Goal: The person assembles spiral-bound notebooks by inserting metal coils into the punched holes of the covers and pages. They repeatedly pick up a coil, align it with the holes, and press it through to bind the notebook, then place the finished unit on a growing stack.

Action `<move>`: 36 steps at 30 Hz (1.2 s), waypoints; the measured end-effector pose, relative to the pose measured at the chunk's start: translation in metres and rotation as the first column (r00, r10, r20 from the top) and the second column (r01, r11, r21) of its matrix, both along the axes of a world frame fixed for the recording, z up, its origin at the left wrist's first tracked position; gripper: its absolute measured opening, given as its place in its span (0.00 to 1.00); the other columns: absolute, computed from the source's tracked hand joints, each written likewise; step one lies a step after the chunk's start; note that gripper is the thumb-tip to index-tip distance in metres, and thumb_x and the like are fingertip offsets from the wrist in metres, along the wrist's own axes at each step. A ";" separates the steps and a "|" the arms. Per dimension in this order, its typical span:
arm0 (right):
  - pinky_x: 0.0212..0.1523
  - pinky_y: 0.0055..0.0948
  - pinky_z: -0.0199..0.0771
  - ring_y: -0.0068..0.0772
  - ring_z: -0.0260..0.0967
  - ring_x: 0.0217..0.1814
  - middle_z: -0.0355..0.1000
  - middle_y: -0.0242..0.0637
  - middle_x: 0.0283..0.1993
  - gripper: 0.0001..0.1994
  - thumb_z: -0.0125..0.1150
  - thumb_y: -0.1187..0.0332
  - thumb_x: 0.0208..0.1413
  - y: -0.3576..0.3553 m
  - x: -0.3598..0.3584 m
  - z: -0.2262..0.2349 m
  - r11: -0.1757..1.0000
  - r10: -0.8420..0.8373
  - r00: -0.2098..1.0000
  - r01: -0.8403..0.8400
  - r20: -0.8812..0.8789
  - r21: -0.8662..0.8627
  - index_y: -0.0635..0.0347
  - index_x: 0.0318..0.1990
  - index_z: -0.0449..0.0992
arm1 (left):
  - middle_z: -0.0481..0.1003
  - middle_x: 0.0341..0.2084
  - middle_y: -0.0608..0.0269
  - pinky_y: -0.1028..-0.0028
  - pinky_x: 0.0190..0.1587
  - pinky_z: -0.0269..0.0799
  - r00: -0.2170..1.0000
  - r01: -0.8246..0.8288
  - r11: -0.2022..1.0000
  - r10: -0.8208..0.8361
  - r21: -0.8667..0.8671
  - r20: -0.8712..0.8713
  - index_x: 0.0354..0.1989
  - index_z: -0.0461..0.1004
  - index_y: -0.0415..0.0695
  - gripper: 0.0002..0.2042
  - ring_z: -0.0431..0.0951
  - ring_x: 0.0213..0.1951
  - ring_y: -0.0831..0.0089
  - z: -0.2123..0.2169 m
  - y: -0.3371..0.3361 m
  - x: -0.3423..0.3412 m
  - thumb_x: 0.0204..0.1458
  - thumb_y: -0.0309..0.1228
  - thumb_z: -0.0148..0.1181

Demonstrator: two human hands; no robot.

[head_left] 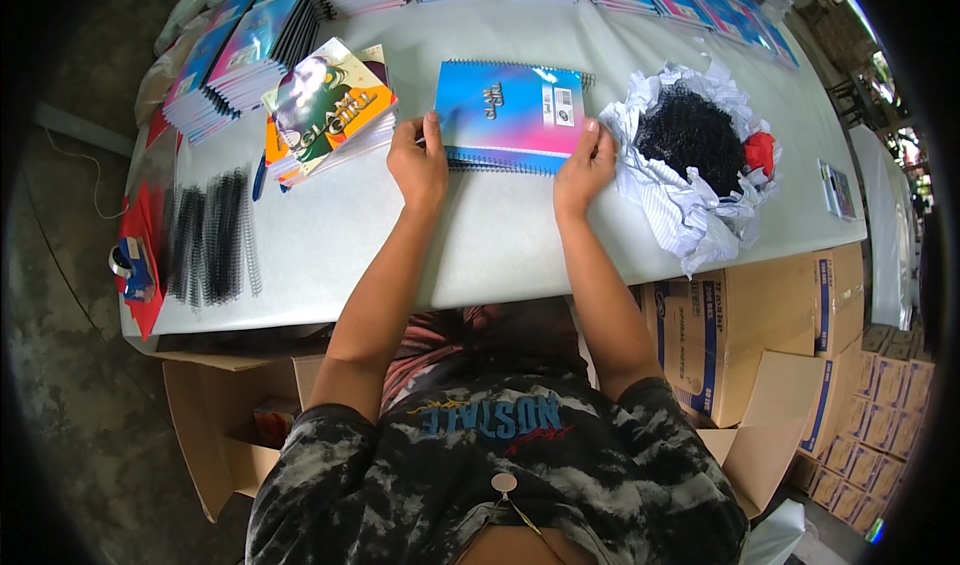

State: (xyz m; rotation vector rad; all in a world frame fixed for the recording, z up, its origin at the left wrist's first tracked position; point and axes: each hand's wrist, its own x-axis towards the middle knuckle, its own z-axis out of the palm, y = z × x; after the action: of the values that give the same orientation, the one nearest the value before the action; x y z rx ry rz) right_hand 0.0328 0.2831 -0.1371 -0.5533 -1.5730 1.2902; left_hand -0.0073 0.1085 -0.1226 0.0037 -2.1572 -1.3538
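Blue and pink spiral notebooks [515, 115] lie in a small stack on the table, black coils showing along the far and near edges. My left hand [418, 161] grips the stack's left side, thumb on top. The right side is held by my right hand [585, 171], its thumb by the near right corner. How far my fingers reach underneath is hidden. Just left of my left hand stands a pile of notebooks with colourful covers [335, 115]. Crumpled striped paper [655, 200] lies right of my right hand, with a tangle of black coils [695, 135] in it.
Black binding coils [210, 240] lie at the left, near a blue pen [259, 179], red sheets [150, 235] and a tape dispenser [133, 268]. Stacked notebooks [240, 50] line the far edge of the white-covered table [500, 240]. Cardboard boxes [760, 315] stand below at right.
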 end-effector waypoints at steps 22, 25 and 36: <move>0.58 0.46 0.58 0.46 0.59 0.59 0.59 0.55 0.58 0.38 0.35 0.41 0.56 -0.070 0.063 0.065 -0.688 0.687 0.046 -0.279 -0.725 -0.670 0.71 0.58 0.55 | 0.76 0.37 0.55 0.64 0.49 0.64 0.602 0.798 0.564 -0.745 -0.210 0.286 0.37 0.77 0.42 0.08 0.72 0.45 0.60 0.158 -0.179 0.115 0.47 0.26 0.56; 0.55 0.38 0.63 0.41 0.64 0.55 0.64 0.49 0.54 0.25 0.51 0.62 0.56 -0.060 0.069 0.069 -0.239 0.949 0.007 -0.637 -0.316 -0.733 0.69 0.57 0.58 | 0.67 0.52 0.61 0.64 0.56 0.58 0.654 0.757 0.604 -0.695 -0.251 0.300 0.45 0.74 0.48 0.19 0.66 0.52 0.63 0.149 -0.196 0.106 0.41 0.24 0.63; 0.41 0.20 0.68 0.20 0.68 0.37 0.73 0.31 0.37 0.11 0.62 0.75 0.48 -0.049 0.057 0.047 0.341 0.937 0.346 -0.936 -0.047 -0.090 0.65 0.40 0.75 | 0.72 0.37 0.50 0.58 0.40 0.69 0.774 -0.202 0.705 0.540 -0.680 0.330 0.36 0.68 0.42 0.16 0.75 0.39 0.53 0.049 -0.268 0.020 0.50 0.43 0.51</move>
State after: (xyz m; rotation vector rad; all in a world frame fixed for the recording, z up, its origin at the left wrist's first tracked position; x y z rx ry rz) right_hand 0.0894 0.2337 -0.0904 0.4637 -1.9038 2.2352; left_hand 0.0128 -0.1594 -0.0736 0.6020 -2.7441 -0.3658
